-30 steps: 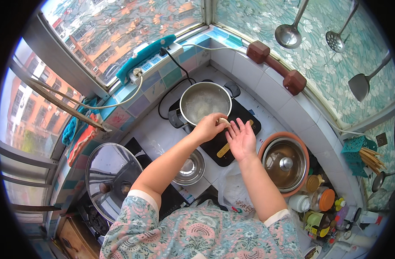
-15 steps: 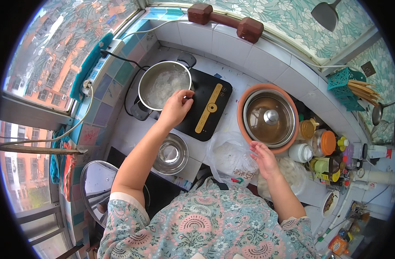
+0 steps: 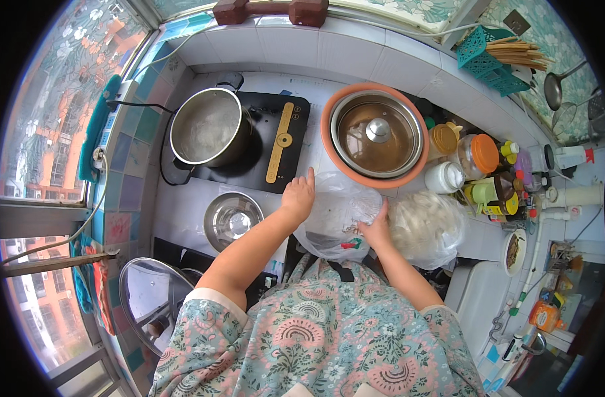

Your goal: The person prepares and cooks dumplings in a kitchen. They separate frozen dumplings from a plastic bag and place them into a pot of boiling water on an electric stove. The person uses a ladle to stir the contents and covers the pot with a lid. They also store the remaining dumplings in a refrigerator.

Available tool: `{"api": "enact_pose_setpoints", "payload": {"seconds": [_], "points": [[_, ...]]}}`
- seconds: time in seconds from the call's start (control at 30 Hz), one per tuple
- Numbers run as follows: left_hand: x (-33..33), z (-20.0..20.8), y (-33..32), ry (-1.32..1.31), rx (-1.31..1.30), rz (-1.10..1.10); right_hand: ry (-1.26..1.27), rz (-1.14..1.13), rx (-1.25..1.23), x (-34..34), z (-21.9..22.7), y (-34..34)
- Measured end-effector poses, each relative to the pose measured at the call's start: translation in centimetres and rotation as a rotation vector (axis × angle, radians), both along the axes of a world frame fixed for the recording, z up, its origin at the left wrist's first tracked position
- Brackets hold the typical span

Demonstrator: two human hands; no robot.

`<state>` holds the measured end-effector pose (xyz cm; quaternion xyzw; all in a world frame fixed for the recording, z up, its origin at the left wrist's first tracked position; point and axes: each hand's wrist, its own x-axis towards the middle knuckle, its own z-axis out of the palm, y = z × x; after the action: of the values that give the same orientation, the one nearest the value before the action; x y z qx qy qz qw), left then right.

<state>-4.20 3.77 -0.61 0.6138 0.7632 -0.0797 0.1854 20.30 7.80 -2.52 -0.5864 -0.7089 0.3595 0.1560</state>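
A clear plastic bag (image 3: 330, 228) with white contents lies at the counter's front, between my hands. My right hand (image 3: 375, 229) grips the bag's right side, with its thumb up along the plastic. At the bag's upper left edge is my left hand (image 3: 298, 196), its index finger stretched out; the other fingers look bent and are partly hidden. To the left, a deep pot (image 3: 239, 142) with cloudy, steaming liquid stands on a black induction cooker (image 3: 263, 169). A shiny steel bowl (image 3: 216, 221) sits in front of the cooker, near my left forearm.
A lidded pot (image 3: 355, 142) rests in an orange-brown basin (image 3: 325, 126) at the back. Right of my hand lies a second bag (image 3: 427, 228) with pale contents. Several jars, including an orange-lidded jar (image 3: 482, 153), line the right. A glass lid (image 3: 147, 291) leans at lower left.
My left hand has left the pot's rim and come right and down to the bag. My right hand has shifted onto the bag and grips it. The view has also shifted.
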Motion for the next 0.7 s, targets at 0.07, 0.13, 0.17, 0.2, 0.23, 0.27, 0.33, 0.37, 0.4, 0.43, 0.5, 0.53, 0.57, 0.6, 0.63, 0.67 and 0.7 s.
{"api": "enact_pose_setpoints", "payload": {"seconds": [0.07, 0.13, 0.17, 0.2, 0.23, 0.27, 0.33, 0.37, 0.4, 0.43, 0.5, 0.53, 0.57, 0.6, 0.63, 0.67, 0.7], "points": [[-0.1, -1.4, -0.6, -0.134, 0.037, 0.045, 0.257, -0.032, -0.284, 1.7, -2.5, 1.1], [-0.8, 2.9, -0.3, -0.536, 0.003, 0.356, 0.532, -0.065, -0.548, 3.0, -2.0, 2.0], [-1.5, 4.8, -0.4, -0.756, -0.057, 0.532, 0.675, -0.071, -0.678, 3.2, 1.2, 2.1], [-2.1, 5.5, -1.3, -1.131, -0.046, 0.647, 0.821, -0.085, -0.804, 3.9, 4.1, 2.0], [-2.1, 6.2, -2.1, -1.513, -0.042, 0.750, 0.896, -0.099, -0.798, 5.2, 6.0, 1.6], [-1.3, 7.8, -2.5, -1.747, -0.084, 0.692, 0.973, -0.114, -0.787, 6.6, 7.4, 1.3], [2.3, 11.4, -2.7, -2.134, -0.087, 0.635, 1.081, -0.123, -0.703, 9.8, 9.0, 0.9], [4.3, 11.8, -2.5, -2.261, -0.062, 0.571, 1.116, -0.114, -0.638, 11.7, 9.9, 0.8], [6.7, 12.2, -2.3, -2.340, -0.011, 0.524, 1.152, -0.102, -0.578, 13.7, 10.9, 0.5], [9.6, 12.7, -1.6, -2.424, 0.028, 0.468, 1.185, -0.099, -0.508, 16.0, 11.4, 0.2], [15.7, 13.4, 0.4, -2.313, -0.046, 0.734, 1.232, -0.211, -0.483, 20.9, 11.7, -0.4], [17.6, 12.5, 1.0, -2.285, -0.125, 0.626, 1.244, -0.282, -0.460, 23.4, 12.2, -0.5], [19.6, 11.7, 1.6, -2.252, -0.204, 0.518, 1.256, -0.355, -0.435, 26.1, 12.6, -0.8], [22.9, 13.1, 1.8, -2.223, -0.275, 0.508, 1.236, -0.366, -0.292, 29.2, 12.5, -1.9], [25.8, 13.9, 1.9, -2.151, -0.215, 0.373, 1.237, -0.403, -0.223, 32.0, 12.9, -2.7], [28.6, 13.9, 2.5, -2.145, -0.288, 0.330, 1.236, -0.442, -0.153, 34.8, 13.5, -3.4], [31.1, 13.7, 2.4, -2.129, -0.373, 0.306, 1.236, -0.494, -0.098, 37.3, 13.6, -4.7]]}}
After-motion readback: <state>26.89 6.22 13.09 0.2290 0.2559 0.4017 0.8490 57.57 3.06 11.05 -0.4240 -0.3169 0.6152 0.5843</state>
